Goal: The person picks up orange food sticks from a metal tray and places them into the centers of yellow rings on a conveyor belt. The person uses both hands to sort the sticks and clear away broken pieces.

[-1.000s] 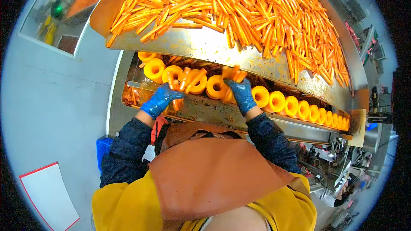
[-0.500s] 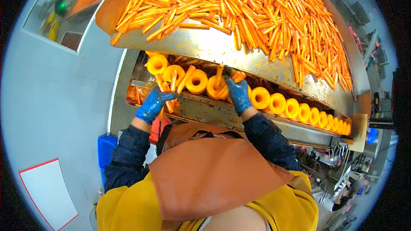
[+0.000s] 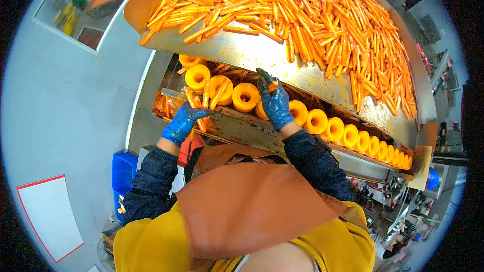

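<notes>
My left hand point(image 3: 184, 122), in a blue glove, is closed around several glossy orange sticks point(image 3: 205, 94) whose ends stick up past the fingers. It is at the left part of a row of yellow-orange round funnels point(image 3: 245, 96) with holes in their middles. My right hand point(image 3: 275, 103), gloved too, hovers over the same row and covers part of one funnel. The end of an orange stick point(image 3: 273, 86) shows at its fingers; how many sticks it holds is hidden.
Beyond the row, a metal tray point(image 3: 237, 50) slopes up under a large heap of orange sticks point(image 3: 322, 25). A metal ledge point(image 3: 247, 130) runs along the near side. A blue crate point(image 3: 124, 171) stands at the lower left on the floor, and a red-edged white sheet point(image 3: 50, 216) is farther left.
The stick that stood upright in a funnel beside my right hand no longer shows there. My right hand has lifted slightly off the funnels. The view has shifted a little.
</notes>
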A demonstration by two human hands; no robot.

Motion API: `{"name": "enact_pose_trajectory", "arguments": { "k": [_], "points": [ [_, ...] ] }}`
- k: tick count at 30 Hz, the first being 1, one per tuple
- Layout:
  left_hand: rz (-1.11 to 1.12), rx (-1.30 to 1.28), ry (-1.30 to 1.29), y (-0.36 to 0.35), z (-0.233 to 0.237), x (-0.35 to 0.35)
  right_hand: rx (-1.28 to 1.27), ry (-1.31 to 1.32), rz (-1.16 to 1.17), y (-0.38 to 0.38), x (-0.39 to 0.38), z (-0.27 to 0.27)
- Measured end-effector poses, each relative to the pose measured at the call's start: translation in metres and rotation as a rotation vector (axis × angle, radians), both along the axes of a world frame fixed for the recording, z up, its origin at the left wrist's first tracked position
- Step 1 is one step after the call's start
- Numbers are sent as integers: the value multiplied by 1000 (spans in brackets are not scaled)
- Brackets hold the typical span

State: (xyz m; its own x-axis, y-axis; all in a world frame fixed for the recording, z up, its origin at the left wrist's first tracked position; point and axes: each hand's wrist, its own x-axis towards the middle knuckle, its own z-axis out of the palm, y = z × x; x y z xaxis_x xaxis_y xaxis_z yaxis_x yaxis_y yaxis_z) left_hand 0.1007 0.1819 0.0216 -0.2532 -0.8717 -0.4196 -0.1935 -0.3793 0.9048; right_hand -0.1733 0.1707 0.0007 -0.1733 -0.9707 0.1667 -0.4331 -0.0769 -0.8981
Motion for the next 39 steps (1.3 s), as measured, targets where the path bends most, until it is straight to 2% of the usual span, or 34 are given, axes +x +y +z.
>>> {"name": "enact_pose_trajectory", "arguments": {
  "k": [1, 2, 3, 5, 6, 9, 10, 11, 13, 15, 17, 18, 20, 21, 23, 24, 27, 28, 29, 31, 32, 33, 35, 36, 37, 39],
  "points": [
    [3, 1, 2, 1, -7, 2, 1, -122, 26, -3, -1, -2],
    [7, 0, -25, 2, -18, 5, -139, -161, 68, -5, 0, -4],
    [10, -2, -54, 2, -15, 3, -141, -160, 70, -7, 6, -6],
    [4, -5, -35, 5, -4, -4, 51, -324, 165, -10, 18, -11],
    [-6, -5, -17, 6, 4, -9, 51, -323, 165, -8, 18, -5],
    [-15, 17, 23, 5, 8, -11, 208, 285, 135, 1, 21, 12],
    [-10, 15, 22, 4, 8, -10, 79, 406, 134, 1, 16, 7],
    [-24, 18, 36, 3, 7, -10, 76, 407, 139, -2, 17, 5],
    [-35, 24, 53, 3, 4, -14, 91, 189, 247, -5, 19, 3],
    [-90, -26, 71, 4, -2, -25, 355, -219, 445, -2, 36, -1],
    [-57, -43, 102, 3, -3, -28, 386, -430, 340, -2, 47, 7],
    [41, -36, 112, 2, -6, -29, 383, -430, 346, -7, 48, 10],
    [222, -77, 117, -6, -21, -17, 297, -539, 84, -22, 49, 14],
    [225, -76, 112, -10, -17, -14, 299, -543, 87, -30, 49, 1],
    [432, -150, 217, -18, 2, -11, 129, -28, 295, -45, 50, -33],
    [463, -173, 258, -22, 15, -13, 37, 221, 299, -33, 51, 1],
    [459, -222, 291, -36, 11, -13, -61, 207, 318, -30, 57, 7],
    [398, -248, 231, -37, 12, -17, -38, 80, 332, -30, 60, 9],
    [396, -246, 232, -37, 6, -20, -36, 80, 329, -30, 62, 10],
    [-20, -96, 128, -37, -1, -27, 119, -182, 436, -32, 64, 19],
    [-123, -311, -104, -33, -5, -35, 191, -130, 510, -34, 59, 24],
    [-124, -311, -103, -30, -1, -39, 191, -130, 509, -35, 57, 18],
    [13, -322, -51, -27, 4, -41, 161, -342, 420, -39, 56, -3],
    [69, -184, -30, -39, -10, -29, 159, -342, 419, -41, 57, -7],
    [69, -183, -31, -48, -6, -23, 139, -336, 369, -43, 58, -10],
    [346, -207, 142, -63, 2, -13, 103, -325, 270, -44, 61, -14]
  ]
}}
